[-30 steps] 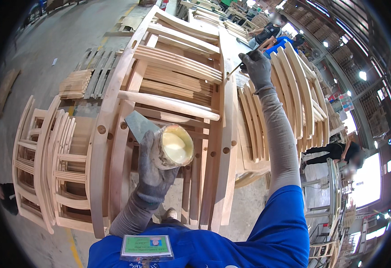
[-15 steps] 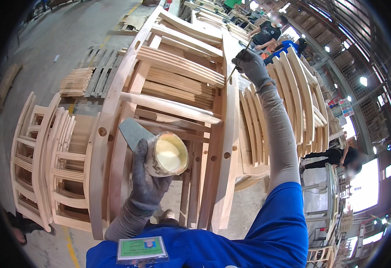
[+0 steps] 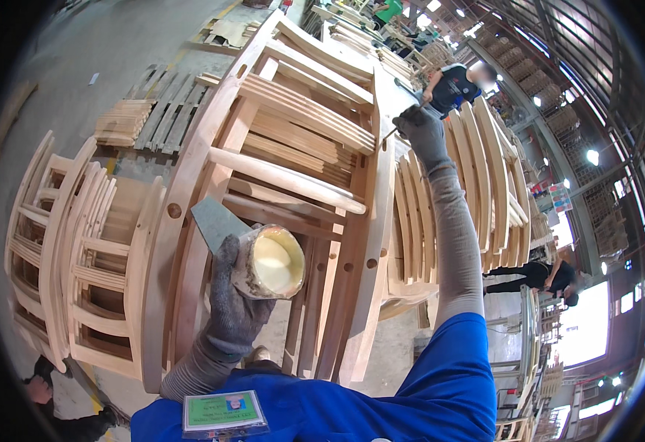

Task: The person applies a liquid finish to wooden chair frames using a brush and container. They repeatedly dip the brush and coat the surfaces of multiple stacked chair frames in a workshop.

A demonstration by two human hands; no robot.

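In a grey glove, my left hand [image 3: 234, 302] is wrapped round a small, crusted pot [image 3: 243, 272] of cream-coloured liquid [image 3: 272, 267]. A flat grey-green piece [image 3: 218, 223] juts out from between that hand and the pot. My right hand [image 3: 424, 135], gloved too, is closed on a thin stick [image 3: 389, 135]; its tip points down near the right rail of a wooden frame [image 3: 286, 173]. Whether the stick ends in a brush is too small to tell. Round holes show in the rails, and several slats cross the frame below both hands.
Curved wooden chair-back frames [image 3: 79, 258] stand at the left, and more curved pieces [image 3: 485, 177] are stacked at the right. Slat bundles [image 3: 125, 121] lie on the floor beyond. One co-worker [image 3: 454, 85] stands at the far right, another [image 3: 536, 275] farther right.
My right hand has come slightly nearer, and the stick's tip shows shorter beside the rail. My left hand still holds the pot. The whole view has shifted a little.
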